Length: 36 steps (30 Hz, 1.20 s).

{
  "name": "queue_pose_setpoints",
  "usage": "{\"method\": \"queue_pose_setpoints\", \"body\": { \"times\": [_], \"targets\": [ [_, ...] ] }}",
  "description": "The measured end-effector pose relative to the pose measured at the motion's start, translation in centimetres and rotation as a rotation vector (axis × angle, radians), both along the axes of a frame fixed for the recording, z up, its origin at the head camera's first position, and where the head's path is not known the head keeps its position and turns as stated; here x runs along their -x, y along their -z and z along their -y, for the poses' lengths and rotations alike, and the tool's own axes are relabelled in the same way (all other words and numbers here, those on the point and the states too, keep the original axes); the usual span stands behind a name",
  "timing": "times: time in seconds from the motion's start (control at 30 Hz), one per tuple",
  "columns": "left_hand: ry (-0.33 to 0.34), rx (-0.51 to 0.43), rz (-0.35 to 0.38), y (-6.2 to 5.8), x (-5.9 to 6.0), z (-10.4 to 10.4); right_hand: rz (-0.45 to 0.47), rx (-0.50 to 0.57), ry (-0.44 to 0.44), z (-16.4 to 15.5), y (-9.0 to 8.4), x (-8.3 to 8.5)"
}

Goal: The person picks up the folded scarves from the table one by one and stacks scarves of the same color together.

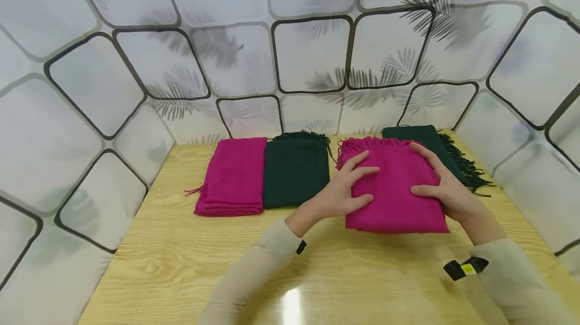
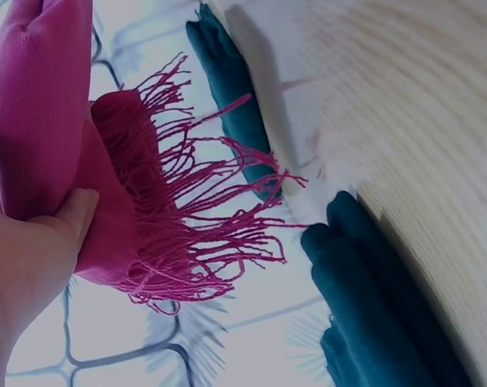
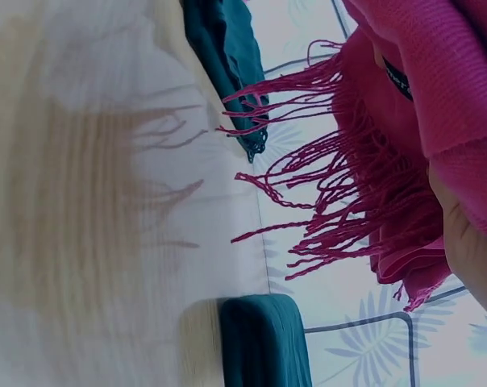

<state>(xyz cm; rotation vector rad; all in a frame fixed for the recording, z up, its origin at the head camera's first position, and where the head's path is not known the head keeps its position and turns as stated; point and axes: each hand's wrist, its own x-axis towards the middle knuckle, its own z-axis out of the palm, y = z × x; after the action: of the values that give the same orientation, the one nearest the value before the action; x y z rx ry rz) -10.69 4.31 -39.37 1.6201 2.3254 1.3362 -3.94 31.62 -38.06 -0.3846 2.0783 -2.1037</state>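
Observation:
Both hands hold a folded magenta scarf (image 1: 394, 201) with a fringe (image 2: 195, 226) at its far end, just above the wooden table (image 1: 181, 264). My left hand (image 1: 351, 184) grips its left edge, fingers spread on top and thumb (image 2: 42, 242) pressed against the cloth. At the scarf's right edge my right hand (image 1: 441, 184) grips it, fingers on top and part of the hand (image 3: 473, 250) beneath. In the wrist views the fringe (image 3: 332, 185) hangs free of the table.
A second folded magenta scarf (image 1: 233, 176) lies at the left, a folded dark green scarf (image 1: 295, 174) right beside it. Another dark green fringed scarf (image 1: 430, 141) lies behind the held one. Patterned walls (image 1: 90, 88) enclose the table on three sides.

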Motion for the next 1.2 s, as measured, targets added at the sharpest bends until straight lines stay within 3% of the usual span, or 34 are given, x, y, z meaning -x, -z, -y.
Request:
{"method": "queue_pose_setpoints", "body": {
  "times": [0.3, 0.53, 0.7, 0.93, 1.2],
  "targets": [
    [0.072, 0.069, -0.080, 0.4, -3.1, -0.5, -0.003, 0.018, -0.050, -1.7, 0.8, -3.7],
    [0.064, 0.220, -0.142, 0.9, -5.0, 0.1, 0.047, -0.055, -0.066, -1.8, 1.7, -5.1],
    [0.108, 0.300, -0.147, 1.5, -6.4, 0.0, 0.076, -0.081, -0.071, -2.2, 2.9, -6.4],
    [0.119, 0.422, -0.099, 2.7, -6.9, -0.5, 0.141, -0.058, -0.141, -3.1, 4.8, -6.7],
    [0.131, 0.619, -0.049, 4.3, -6.7, -1.5, 0.258, -0.150, -0.064, -3.3, 6.5, -7.0]
  ]
}}
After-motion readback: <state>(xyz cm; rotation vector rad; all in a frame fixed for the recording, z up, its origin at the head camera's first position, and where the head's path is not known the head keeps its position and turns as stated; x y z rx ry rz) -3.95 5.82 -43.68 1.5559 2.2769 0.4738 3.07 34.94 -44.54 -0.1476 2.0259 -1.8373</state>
